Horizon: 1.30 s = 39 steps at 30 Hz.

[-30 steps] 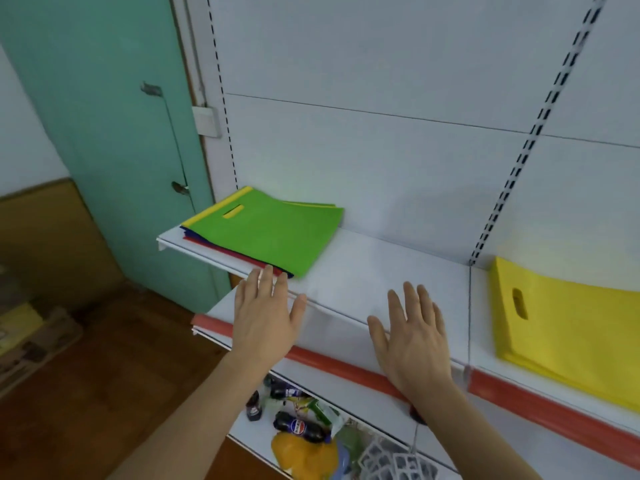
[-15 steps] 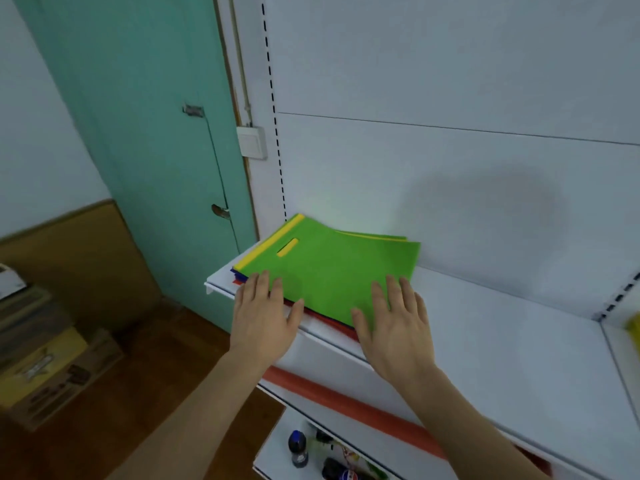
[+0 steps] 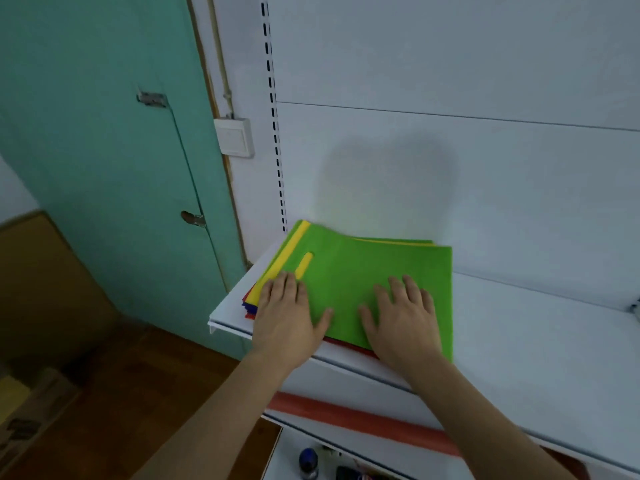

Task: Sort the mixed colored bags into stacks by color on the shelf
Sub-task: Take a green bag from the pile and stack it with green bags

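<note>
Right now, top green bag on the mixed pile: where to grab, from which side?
Probably the near right corner of the green bag, approached from the shelf front. It lies flat atop the pile, overhanging the red bag below, so a thumb can slip under. Both the left hand and right hand rest flat on it.

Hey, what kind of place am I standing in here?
Probably a small shop or its stockroom. You face white retail shelving on slotted wall uprights, with a red price strip along a shelf edge, a pile of flat carrier bags, and bottles on the shelf below.
</note>
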Tool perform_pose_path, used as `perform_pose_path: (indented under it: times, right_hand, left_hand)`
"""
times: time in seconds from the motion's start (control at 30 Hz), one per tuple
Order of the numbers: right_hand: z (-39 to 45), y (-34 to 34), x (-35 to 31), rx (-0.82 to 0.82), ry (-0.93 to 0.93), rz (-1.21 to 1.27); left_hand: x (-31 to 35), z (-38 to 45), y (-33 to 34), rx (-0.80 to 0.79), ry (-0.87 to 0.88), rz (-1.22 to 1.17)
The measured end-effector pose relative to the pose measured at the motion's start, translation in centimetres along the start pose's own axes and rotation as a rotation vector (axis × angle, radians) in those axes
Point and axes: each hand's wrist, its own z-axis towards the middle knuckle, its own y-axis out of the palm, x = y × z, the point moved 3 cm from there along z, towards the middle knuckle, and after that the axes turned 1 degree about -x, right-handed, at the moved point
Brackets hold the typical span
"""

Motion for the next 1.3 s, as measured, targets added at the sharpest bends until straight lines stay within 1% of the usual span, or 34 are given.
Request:
perform_pose_path:
  times: [0.1,0.23,0.33,0.4,0.53,0.63,0.7,0.73,0.8,0.9,0.97,1.03,1.1,1.23,1.3]
  right_hand:
    - [-0.8,0.1,0.2,0.0,0.14,-0.037]
    - [-2.7,-0.2,1.9,0.008,0.402,-0.077]
    - [-3.4,-0.4,3.0,-0.012,0.555,-0.047]
    - [-3.5,-0.7,3.6,-0.017,0.613,0.01]
    - [-3.2,-0.6,4.5,0.028,0.631,0.189]
    - [-2.9,-0.8,5.6,0.152,0.638,0.394]
    - [-2.6,-0.9,6.8,0.2,0.71,0.549]
    - [-2.3,-0.9,7.5,0.189,0.752,0.61]
    - [-1.6,-0.9,8.4,0.118,0.786,0.675]
    - [-0.8,-1.1,8.9,0.026,0.734,0.709]
    - [-0.7,-1.4,9.4,0.043,0.708,0.658]
    - [-1.0,-1.6,10.2,0.114,0.686,0.568]
    - [-1.3,-1.5,11.0,0.157,0.687,0.535]
    - [-1.6,-0.5,12.1,0.07,0.742,0.556]
    - [-1.7,-0.3,12.3,0.057,0.748,0.567]
  left_hand:
    - [0.5,0.0,0.0,0.014,0.056,0.021]
    - [1.4,0.2,-0.1,0.025,0.148,-0.042]
    - [1.0,0.5,-0.5,0.017,0.13,-0.115]
    - [0.8,0.7,-0.6,-0.005,0.139,-0.114]
    - [1.3,0.8,-1.1,-0.028,0.183,-0.108]
    - [1.9,0.3,-1.4,-0.031,0.198,-0.134]
    - [2.2,0.1,-1.5,-0.021,0.204,-0.141]
    - [2.2,0.1,-1.5,-0.017,0.203,-0.145]
    - [2.0,0.3,-1.6,-0.018,0.197,-0.163]
    - [1.6,0.6,-1.7,-0.017,0.202,-0.178]
    - [1.3,0.7,-1.9,-0.014,0.199,-0.197]
    - [1.0,0.7,-2.2,0.001,0.177,-0.224]
    - [0.8,0.8,-2.3,0.018,0.155,-0.218]
    - [0.9,0.8,-1.6,-0.011,0.161,-0.148]
    - [1.2,0.5,-1.0,-0.042,0.187,-0.126]
